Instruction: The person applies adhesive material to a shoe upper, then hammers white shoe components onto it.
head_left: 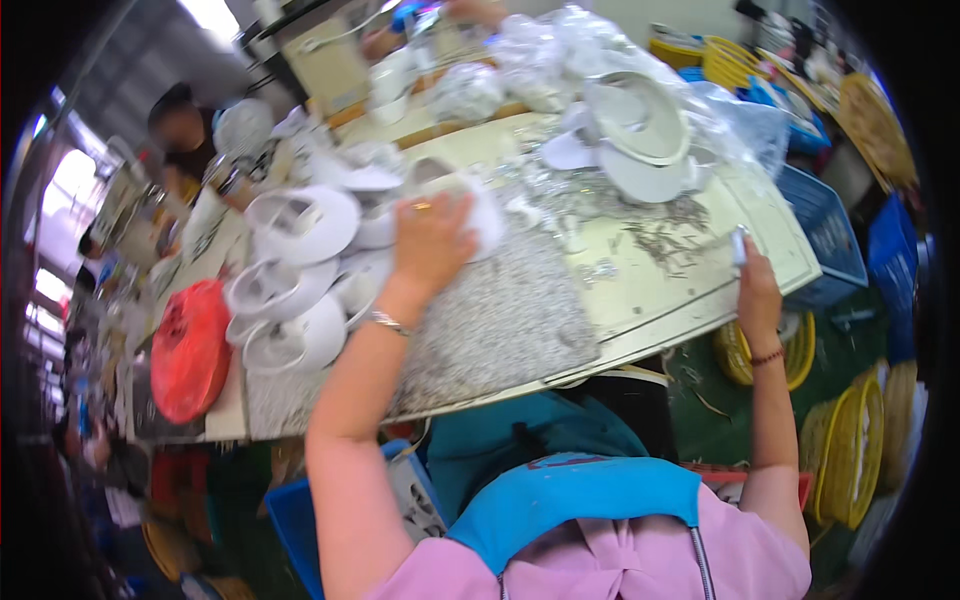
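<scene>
The white visor (485, 222) lies under your left hand (432, 240), at the right side of the heap of white visors (305, 225) and by the far part of the grey speckled mat (510, 325); it looks light, so it should need little force to lift or turn; the brim is likely thin and springy, stiff enough to keep its curve yet easy to crease under a hard pinch, and its smooth face may slide a little; the band behind it looks softer and would probably give if you pull there. A good hold is likely the brim near where it meets the band, thumb on one face and fingers on the other; the pale surface could mark easily, so a light touch suits it.

Your left forearm reaches forward over the near edge of the table (690, 315), palm down, fingers lying across the visor; whether the thumb pinches it, I cannot tell. Your right hand (760, 285) is well apart from the left, by the table's right-hand edge, its forearm pointing away from you; its fingers are closed on a small pale object (740, 246), too blurred to identify.
</scene>
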{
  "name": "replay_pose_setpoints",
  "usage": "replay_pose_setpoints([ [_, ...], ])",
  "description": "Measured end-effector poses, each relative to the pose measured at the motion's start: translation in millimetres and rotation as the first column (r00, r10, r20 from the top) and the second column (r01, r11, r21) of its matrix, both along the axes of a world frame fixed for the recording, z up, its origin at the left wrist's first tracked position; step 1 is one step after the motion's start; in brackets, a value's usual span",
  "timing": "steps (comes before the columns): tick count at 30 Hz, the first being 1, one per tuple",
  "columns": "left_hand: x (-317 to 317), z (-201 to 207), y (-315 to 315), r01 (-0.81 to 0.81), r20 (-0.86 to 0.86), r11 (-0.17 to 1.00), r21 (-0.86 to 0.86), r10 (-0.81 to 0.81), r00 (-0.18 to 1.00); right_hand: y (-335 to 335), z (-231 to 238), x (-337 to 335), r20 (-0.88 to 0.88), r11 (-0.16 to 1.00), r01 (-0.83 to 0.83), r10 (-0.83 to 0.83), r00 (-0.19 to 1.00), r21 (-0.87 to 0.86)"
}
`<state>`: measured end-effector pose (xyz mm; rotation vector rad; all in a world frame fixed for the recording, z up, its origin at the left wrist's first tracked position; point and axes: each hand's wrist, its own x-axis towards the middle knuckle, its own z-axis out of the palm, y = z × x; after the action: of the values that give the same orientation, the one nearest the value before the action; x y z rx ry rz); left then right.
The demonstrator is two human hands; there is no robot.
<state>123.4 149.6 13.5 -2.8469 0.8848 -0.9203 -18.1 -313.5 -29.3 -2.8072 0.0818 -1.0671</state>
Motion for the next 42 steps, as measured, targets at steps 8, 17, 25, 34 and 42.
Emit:
replay_pose_setpoints([
  [8, 49.5, 31.6, 21.2, -0.367, -0.141, 0.85, 0.377, 0.445, 0.885, -40.5, -6.7, 29.0, -0.191, 0.99, 0.1, -0.118, 0.975, -0.097],
  [17, 61.3, 62.1, -136.0, 0.268, 0.128, 0.963, -0.007, -0.265, 0.956, -19.0, 29.7, 59.7, 0.106, 0.983, -0.18, 0.175, 0.979, 0.035],
  [25, 106.5, 72.6, -203.3, 0.427, 0.032, 0.878, 0.218, -0.444, 0.895, 87.5, 65.0, 88.7, 0.174, 0.862, -0.491, 0.507, 0.844, -0.126],
  [34, 93.7, 108.4, -142.3, 0.316, 0.022, 0.557, -0.768, -0.469, 0.883, 92.1, 37.5, 110.7, 0.086, 0.878, -0.424, 0.451, 0.889, -0.221],
  [42, -34.2, 47.2, -24.5, -0.645, -0.251, 0.001, -0.765, -0.922, 0.296, 69.2, 27.2, 61.0, 0.276, 0.844, -0.526, 0.485, 0.83, 0.1],
])
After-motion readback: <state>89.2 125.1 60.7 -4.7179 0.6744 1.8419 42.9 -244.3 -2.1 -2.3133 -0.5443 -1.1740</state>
